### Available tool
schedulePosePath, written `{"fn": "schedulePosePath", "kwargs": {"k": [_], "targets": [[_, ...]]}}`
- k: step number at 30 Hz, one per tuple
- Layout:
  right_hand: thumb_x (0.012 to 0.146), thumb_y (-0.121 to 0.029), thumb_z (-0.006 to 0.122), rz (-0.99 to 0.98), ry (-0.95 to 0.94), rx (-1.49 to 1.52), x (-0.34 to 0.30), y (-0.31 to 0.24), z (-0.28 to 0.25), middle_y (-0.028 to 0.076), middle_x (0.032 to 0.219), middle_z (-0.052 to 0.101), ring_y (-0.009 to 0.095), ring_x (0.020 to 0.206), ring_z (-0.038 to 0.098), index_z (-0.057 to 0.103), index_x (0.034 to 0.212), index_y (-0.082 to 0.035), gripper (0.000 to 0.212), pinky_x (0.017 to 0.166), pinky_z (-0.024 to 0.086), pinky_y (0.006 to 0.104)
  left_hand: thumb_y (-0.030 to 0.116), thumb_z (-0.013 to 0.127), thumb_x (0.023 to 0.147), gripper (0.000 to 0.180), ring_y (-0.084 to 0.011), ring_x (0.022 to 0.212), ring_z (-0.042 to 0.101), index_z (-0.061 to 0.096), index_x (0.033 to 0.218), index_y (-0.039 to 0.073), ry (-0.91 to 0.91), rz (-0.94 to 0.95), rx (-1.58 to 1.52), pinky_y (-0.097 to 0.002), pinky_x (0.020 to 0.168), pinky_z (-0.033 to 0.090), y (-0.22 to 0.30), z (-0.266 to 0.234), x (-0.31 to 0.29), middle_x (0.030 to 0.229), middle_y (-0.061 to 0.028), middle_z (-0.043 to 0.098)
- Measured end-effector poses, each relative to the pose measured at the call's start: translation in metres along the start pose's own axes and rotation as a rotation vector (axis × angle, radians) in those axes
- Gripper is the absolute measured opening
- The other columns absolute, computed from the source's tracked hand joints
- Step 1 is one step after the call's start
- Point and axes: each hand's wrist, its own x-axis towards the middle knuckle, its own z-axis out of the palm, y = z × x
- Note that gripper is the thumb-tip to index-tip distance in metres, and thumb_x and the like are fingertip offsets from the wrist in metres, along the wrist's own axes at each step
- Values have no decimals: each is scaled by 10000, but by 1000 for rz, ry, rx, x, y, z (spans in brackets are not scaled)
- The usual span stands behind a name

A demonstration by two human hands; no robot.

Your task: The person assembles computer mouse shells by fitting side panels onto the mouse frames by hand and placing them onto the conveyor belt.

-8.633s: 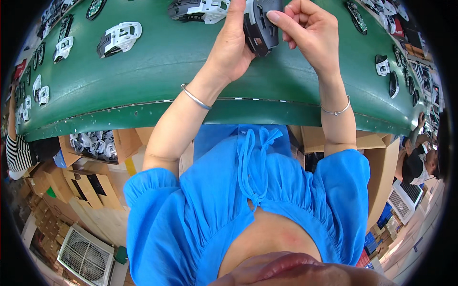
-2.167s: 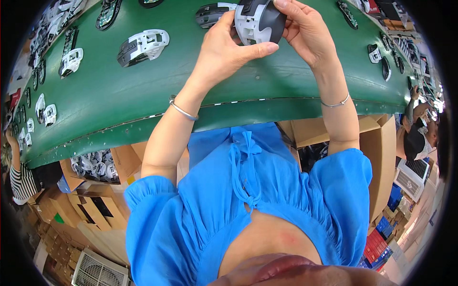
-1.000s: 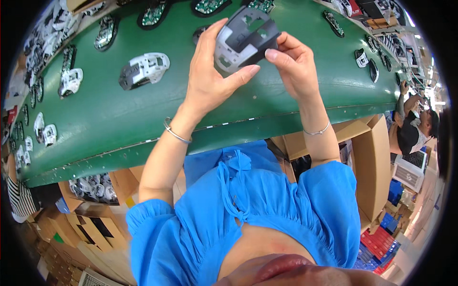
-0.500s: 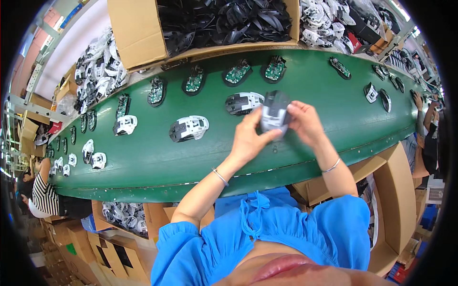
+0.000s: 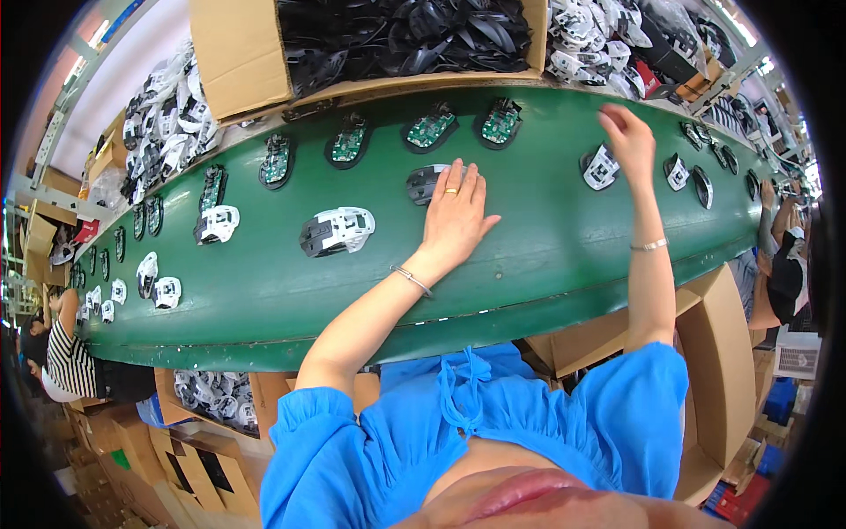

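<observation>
My left hand [image 5: 454, 216] lies flat with straight fingers over a black-and-white computer mouse shell [image 5: 424, 185], covering its right part. Raised over the right side of the green belt, my right hand [image 5: 631, 145] has curled fingers; whether anything is in them is hidden. Just left of that hand rests a white-and-black mouse part [image 5: 600, 167]. Another black-and-white mouse shell [image 5: 337, 232] sits left of my left hand. Mouse bases with green circuit boards line the far side, among them one board [image 5: 500, 122] beyond my left hand.
A cardboard box [image 5: 405, 78] of black shells stands behind the green belt [image 5: 423, 273], with heaps of white parts [image 5: 172, 123] beside it. Open boxes [image 5: 718, 379] flank me below the belt edge. Other people work at both far ends.
The mouse has left my hands, which have moved apart. My left hand is now on the shell; my right has gone right and away. A white-and-black part now lies there. Belt items shifted slightly left.
</observation>
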Motion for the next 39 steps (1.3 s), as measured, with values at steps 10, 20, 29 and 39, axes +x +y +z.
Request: {"fn": "schedulePosePath", "kwargs": {"k": [10,20,29,39], "targets": [[793,-286,680,-357,149,-434,104,-114,120,190,887,629,390,798,635,638,991,-38,320,749,520,462,134,713,784,77,-232,1228,532,728,855,107,-48,-71,-483,-493,1144,171,-64,-49,-39,1045,-21,703],[844,-143,531,-648,112,-718,111,-94,107,154,748,613,359,731,642,633,778,-28,167,627,514,457,400,686,832,468,-185,717,648,656,897,-63,349,-619,-97,-316,701,487,-65,-80,-44,784,-135,664],[851,-19,557,-485,-169,414,-23,-94,40,87,935,695,195,828,667,668,1019,12,204,767,524,313,569,635,764,702,-336,973,568,588,1185,8,-26,-398,175,-446,777,488,-30,-38,-15,994,-191,604],[900,-14,581,177,-322,1502,-83,-77,69,65,970,643,100,804,607,529,1258,38,365,726,503,220,189,803,698,874,-259,1095,564,328,1380,-82,-45,-682,-626,-356,919,468,-20,-59,-36,1183,-200,567]]}}
